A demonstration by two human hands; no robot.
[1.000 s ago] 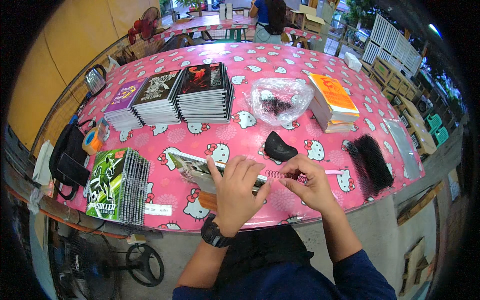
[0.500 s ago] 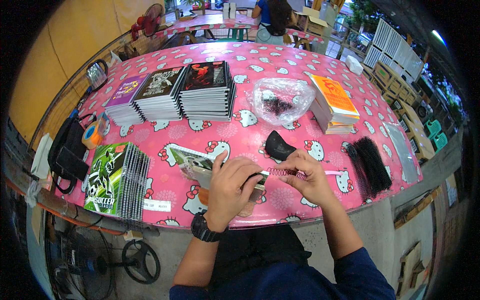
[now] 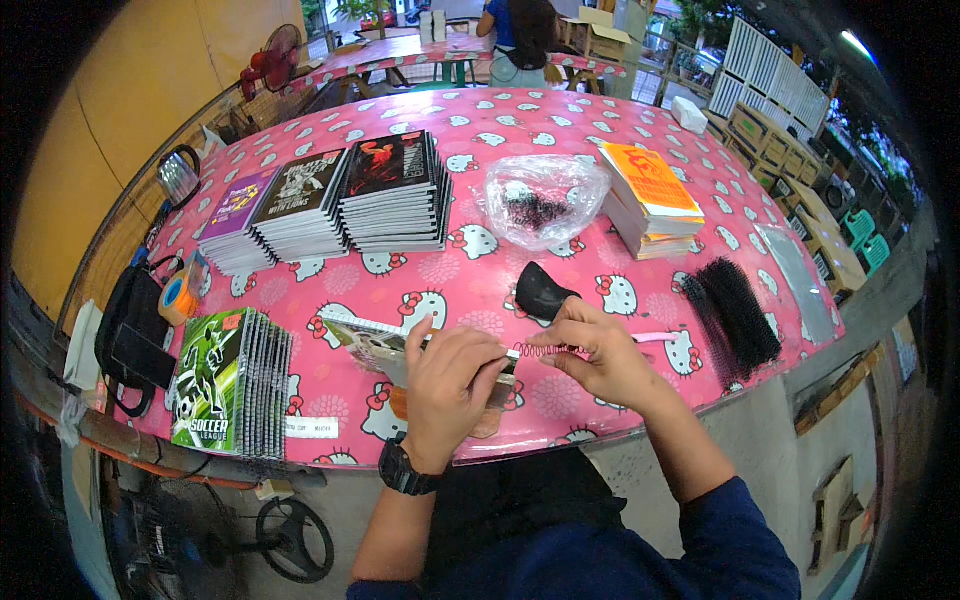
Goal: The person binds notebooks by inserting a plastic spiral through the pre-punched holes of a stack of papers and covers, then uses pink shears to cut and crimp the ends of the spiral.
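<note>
My left hand [image 3: 452, 385], with a black watch on the wrist, grips a notebook [image 3: 372, 348] tilted up from the table, its fingers over the top and the thumb on the near side. My right hand [image 3: 598, 355] pinches a thin spiral binding coil [image 3: 538, 351] between thumb and fingertips. The coil's left end meets the right end of the notebook's edge; whether it passes through the holes is too small to tell. Under my left hand lies a brown wooden piece [image 3: 487, 424], mostly hidden. Just beyond my right hand is a black curved object [image 3: 545, 292].
Green notebooks [image 3: 215, 385] stand at the left. Farther back are purple [image 3: 232, 210] and dark-covered stacks [image 3: 385, 170], a clear plastic bag [image 3: 545, 195] with black coils, and an orange-covered stack [image 3: 652, 185]. Black coils [image 3: 735, 325] lie at right. A person [image 3: 522, 40] sits beyond.
My right hand has shifted slightly left and up along the coil, toward the notebook. The left hand keeps its grip. The whole view has shifted and tilted slightly.
</note>
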